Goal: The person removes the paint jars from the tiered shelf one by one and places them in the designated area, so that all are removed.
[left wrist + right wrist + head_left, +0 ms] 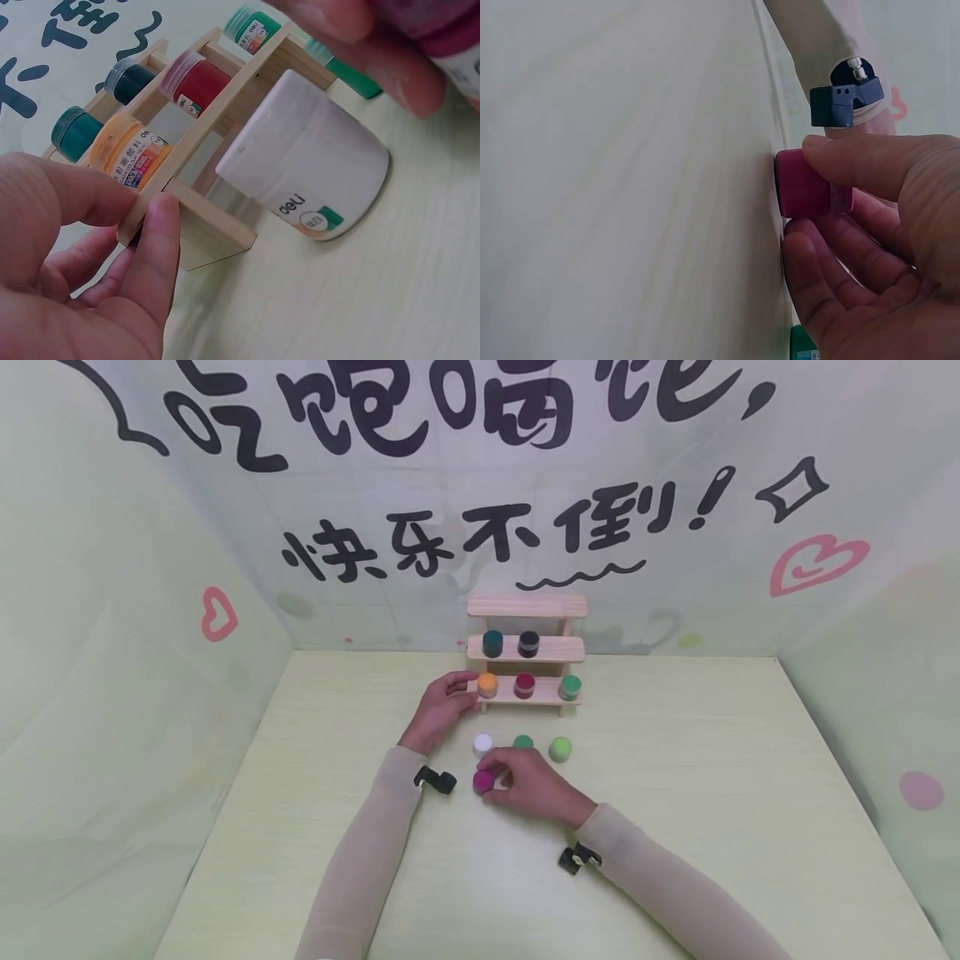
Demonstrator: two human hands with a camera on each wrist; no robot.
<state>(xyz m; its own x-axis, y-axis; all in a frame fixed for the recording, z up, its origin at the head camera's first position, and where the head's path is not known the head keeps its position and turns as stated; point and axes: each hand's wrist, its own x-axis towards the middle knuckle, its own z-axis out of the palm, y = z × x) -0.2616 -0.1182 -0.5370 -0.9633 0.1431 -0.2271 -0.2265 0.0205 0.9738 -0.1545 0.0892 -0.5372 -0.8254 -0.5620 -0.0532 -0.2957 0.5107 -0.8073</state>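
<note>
My left hand (441, 710) pinches the left end of the lowest step of a small wooden stepped rack (528, 605), as the left wrist view (142, 217) shows. An orange paint jar (487, 685) sits right beside those fingers. With thumb and fingers, my right hand (538, 783) holds a magenta paint jar (483, 782) at the tabletop, in front of the rack. Close by stand a white paint jar (307, 157), a green paint jar (523, 742) partly behind the right hand, and a light green paint jar (560, 749).
The lowest step also bears a dark red jar (524, 686) and a green jar (571, 687). On the middle step are a dark teal jar (492, 643) and a black-looking jar (528, 644). A printed cloth (465, 468) hangs behind the pale table (675, 760).
</note>
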